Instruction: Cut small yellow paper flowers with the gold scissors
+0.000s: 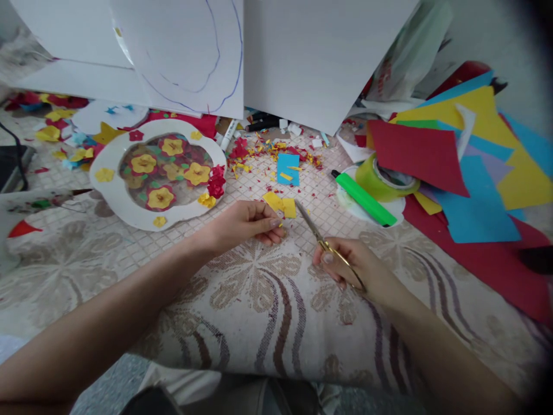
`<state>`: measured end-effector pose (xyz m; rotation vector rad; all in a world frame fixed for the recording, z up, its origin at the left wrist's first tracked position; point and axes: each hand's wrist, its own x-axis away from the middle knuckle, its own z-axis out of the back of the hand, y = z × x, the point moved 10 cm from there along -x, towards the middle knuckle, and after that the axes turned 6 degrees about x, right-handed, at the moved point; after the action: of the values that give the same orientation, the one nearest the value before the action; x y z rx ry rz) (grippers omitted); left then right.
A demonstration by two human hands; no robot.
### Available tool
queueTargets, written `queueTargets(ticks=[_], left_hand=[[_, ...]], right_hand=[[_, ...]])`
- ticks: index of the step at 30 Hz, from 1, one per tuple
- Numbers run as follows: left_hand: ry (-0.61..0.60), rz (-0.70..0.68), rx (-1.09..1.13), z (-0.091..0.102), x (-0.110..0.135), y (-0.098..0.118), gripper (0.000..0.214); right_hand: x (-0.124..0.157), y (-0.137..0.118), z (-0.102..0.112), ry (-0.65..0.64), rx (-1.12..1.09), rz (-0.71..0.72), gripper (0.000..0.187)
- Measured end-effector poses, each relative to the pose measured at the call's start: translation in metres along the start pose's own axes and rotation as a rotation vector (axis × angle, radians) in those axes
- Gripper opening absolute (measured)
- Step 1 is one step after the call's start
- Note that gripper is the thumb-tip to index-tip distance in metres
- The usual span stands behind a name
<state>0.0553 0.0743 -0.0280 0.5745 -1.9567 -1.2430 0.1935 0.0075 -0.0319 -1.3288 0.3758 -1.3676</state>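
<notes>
While the left hand point(248, 225) is pinching a small piece of yellow paper point(280, 204) between thumb and fingertips, the right hand point(356, 266) is gripping a pair of gold-handled scissors point(322, 239), fingers closed through the loops. The blades are pointing up and left, their tip lying right at the paper's right edge; how far the blades are parted cannot be told. The paper is sitting just above the left fingertips, over a patterned lace cloth point(259, 311) that is covering the work surface.

Beyond the hands, red and yellow paper scraps point(263, 151) are lying scattered, with a blue paper square point(288, 168) among them. To the left, a white flower-shaped frame point(112, 193) is holding yellow and red paper flowers point(161, 197). To the right, a green highlighter point(365, 199) is lying just beside a roll of green-tinted tape point(389, 178), and past those a pile of coloured paper sheets point(470, 167) is spreading out in red, blue and yellow. Large white sheets point(311, 57) are leaning across the top, one bearing a blue pen line.
</notes>
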Motion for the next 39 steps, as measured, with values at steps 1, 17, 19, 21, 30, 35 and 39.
queueTargets(ticks=[1, 17, 19, 21, 30, 35, 39], left_hand=[[-0.021, 0.023, 0.014, -0.004, 0.001, -0.003, 0.017], [-0.048, 0.034, -0.058, -0.030, 0.007, -0.014, 0.011], [-0.042, 0.026, -0.064, -0.029, 0.007, -0.014, 0.011], [-0.035, 0.021, -0.076, -0.028, 0.007, -0.014, 0.013], [-0.023, 0.027, -0.081, -0.026, 0.005, -0.019, 0.012], [-0.032, 0.024, -0.093, -0.027, 0.006, -0.018, 0.007], [-0.021, -0.012, -0.114, -0.027, 0.007, -0.014, 0.005]], right_hand=[[-0.001, -0.004, 0.005, 0.058, 0.006, 0.013, 0.038], [-0.004, -0.035, 0.001, 0.340, 0.125, 0.239, 0.013], [-0.004, -0.038, 0.002, 0.364, 0.179, 0.255, 0.013], [-0.003, -0.040, 0.002, 0.386, 0.228, 0.265, 0.012], [-0.004, -0.040, 0.003, 0.439, 0.306, 0.263, 0.010], [-0.002, -0.040, 0.002, 0.439, 0.314, 0.250, 0.010], [-0.003, -0.038, 0.000, 0.417, 0.266, 0.240, 0.010]])
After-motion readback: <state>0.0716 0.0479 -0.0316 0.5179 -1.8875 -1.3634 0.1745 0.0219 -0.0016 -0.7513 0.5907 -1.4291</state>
